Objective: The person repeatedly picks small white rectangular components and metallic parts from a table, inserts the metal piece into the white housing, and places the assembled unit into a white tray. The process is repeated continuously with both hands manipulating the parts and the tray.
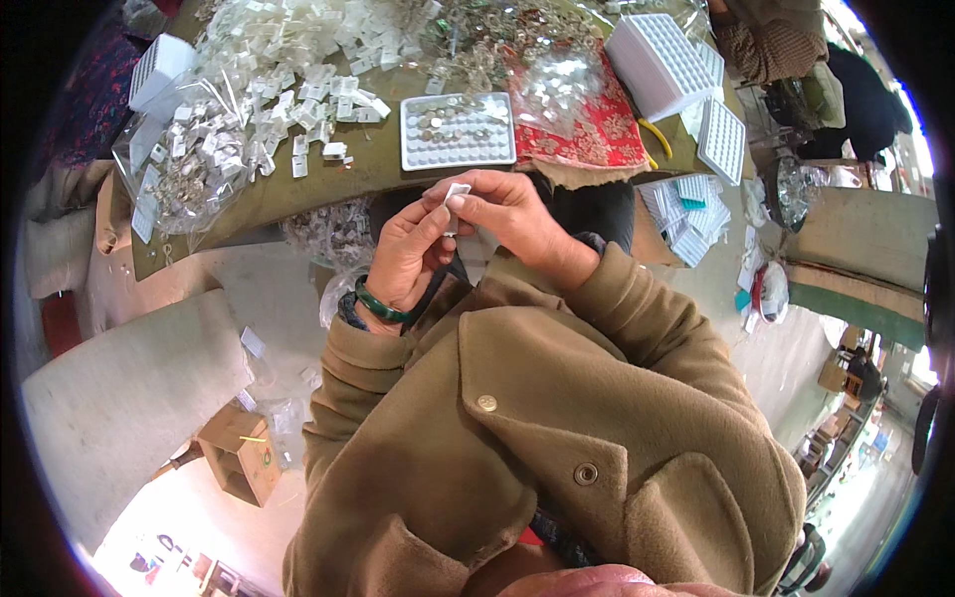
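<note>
Close to the table's front edge, my left hand (405, 251) and my right hand (514, 221) come together, fingers closed. Between their fingertips they pinch a small white plastic piece (457, 193), partly hidden by the thumbs. A dark green bangle (381, 301) circles my left wrist. Just beyond the hands lies a white tray (408, 147) with rows of round pits, and small shiny round pieces (453, 117) sit in its upper part. Loose white plastic pieces (316, 98), like the one I hold, are strewn left of the tray.
A clear plastic bag (197, 214) of small parts hangs over the table's left edge. Right of the tray are a red patterned cloth (597, 144), yellow-handled pliers (657, 141) and stacked white trays (657, 68). Another person's sleeve (781, 50) shows at the far right.
</note>
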A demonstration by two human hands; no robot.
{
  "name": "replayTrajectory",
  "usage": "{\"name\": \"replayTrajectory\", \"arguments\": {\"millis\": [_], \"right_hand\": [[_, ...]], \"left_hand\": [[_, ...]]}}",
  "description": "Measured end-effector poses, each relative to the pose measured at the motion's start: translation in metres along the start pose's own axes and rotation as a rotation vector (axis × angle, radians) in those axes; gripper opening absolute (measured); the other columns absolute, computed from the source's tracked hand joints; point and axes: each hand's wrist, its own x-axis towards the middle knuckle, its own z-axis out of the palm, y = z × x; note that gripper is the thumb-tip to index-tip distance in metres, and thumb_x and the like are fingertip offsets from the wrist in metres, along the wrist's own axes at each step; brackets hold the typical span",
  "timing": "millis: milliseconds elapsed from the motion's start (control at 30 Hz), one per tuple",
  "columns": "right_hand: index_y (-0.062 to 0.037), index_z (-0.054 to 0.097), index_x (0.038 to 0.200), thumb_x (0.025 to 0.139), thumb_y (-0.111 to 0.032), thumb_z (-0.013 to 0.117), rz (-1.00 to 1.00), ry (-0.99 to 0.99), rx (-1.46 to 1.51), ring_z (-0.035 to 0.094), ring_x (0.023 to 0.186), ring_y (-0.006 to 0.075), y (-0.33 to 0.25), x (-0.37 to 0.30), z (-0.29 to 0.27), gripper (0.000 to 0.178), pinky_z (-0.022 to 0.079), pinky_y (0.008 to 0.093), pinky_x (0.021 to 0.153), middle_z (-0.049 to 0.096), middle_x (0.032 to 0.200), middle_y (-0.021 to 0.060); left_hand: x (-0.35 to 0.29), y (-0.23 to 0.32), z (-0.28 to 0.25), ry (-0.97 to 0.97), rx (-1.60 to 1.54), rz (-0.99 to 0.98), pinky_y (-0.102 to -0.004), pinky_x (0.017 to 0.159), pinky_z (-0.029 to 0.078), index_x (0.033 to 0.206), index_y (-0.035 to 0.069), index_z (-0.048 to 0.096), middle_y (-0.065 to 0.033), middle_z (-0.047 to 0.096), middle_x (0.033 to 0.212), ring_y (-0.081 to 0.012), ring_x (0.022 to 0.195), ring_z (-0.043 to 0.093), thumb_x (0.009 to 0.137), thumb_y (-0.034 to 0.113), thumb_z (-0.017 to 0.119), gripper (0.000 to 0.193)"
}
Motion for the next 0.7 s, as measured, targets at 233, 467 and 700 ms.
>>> {"name": "replayTrajectory", "arguments": {"millis": [233, 467, 700], "right_hand": [[0.0038, 0.067, 0.106, 0.095, -0.011, 0.059, -0.197, 0.222, -0.267, 0.062, 0.075, 0.0085, -0.039, 0.004, -0.063, 0.020, 0.052, 0.0221, 0.067, 0.069, 0.088, 0.0042], [-0.0035, 0.068, 0.107, 0.094, -0.020, 0.059, -0.650, 0.446, -1.192, 0.067, 0.073, 0.0203, -0.071, 0.080, -0.104, 0.023, 0.052, 0.0328, 0.066, 0.069, 0.088, 0.0116], [-0.0082, 0.069, 0.104, 0.089, -0.023, 0.064, -0.614, 0.408, -1.414, 0.067, 0.082, 0.0296, -0.073, 0.100, -0.107, 0.021, 0.052, 0.0386, 0.072, 0.068, 0.093, 0.0124]], "left_hand": [[0.018, -0.005, 0.017, -0.113, -0.034, -0.076, -0.0173, 0.060, 0.045, 0.105, 0.006, 0.060, -0.0028, 0.067, 0.090, -0.0023, 0.067, 0.054, 0.095, 0.028, 0.063, 0.025], [0.033, 0.003, 0.036, -0.062, -0.054, 0.003, -0.0200, 0.062, 0.043, 0.122, 0.000, 0.056, -0.0017, 0.065, 0.093, -0.0046, 0.073, 0.052, 0.097, 0.026, 0.059, 0.037], [0.031, 0.006, 0.040, -0.012, -0.099, -0.009, -0.0222, 0.064, 0.044, 0.121, 0.005, 0.055, -0.0045, 0.063, 0.104, -0.0076, 0.077, 0.054, 0.097, 0.025, 0.057, 0.030]]}}
